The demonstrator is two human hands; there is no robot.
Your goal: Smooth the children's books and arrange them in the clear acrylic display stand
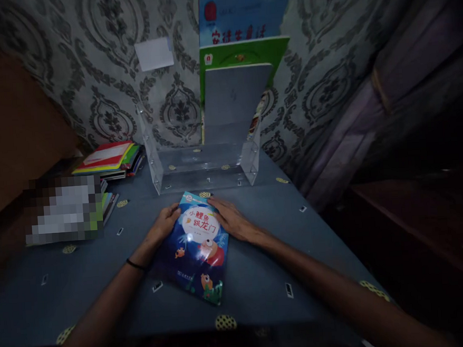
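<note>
A blue children's picture book (195, 260) with red Chinese characters and cartoon fish on its cover lies slightly turned in front of me. At its upper left edge, my left hand (168, 221) grips it with the fingers curled. My right hand (231, 219) holds the opposite edge near the top corner, some fingers resting along the cover. Just beyond the book stands a clear acrylic rack (204, 178). Upright at the rack's right end are several books, among them a grey-backed one (236, 99), a green one (242, 48) and a tall blue one (240, 14).
The table has a dark blue patterned cloth (285, 254). On the left sit a stack of colourful books (107, 157) and a nearer pile (67, 206), partly pixelated. A white card (154, 53) is on the patterned wall. A tied curtain (347, 123) hangs at right.
</note>
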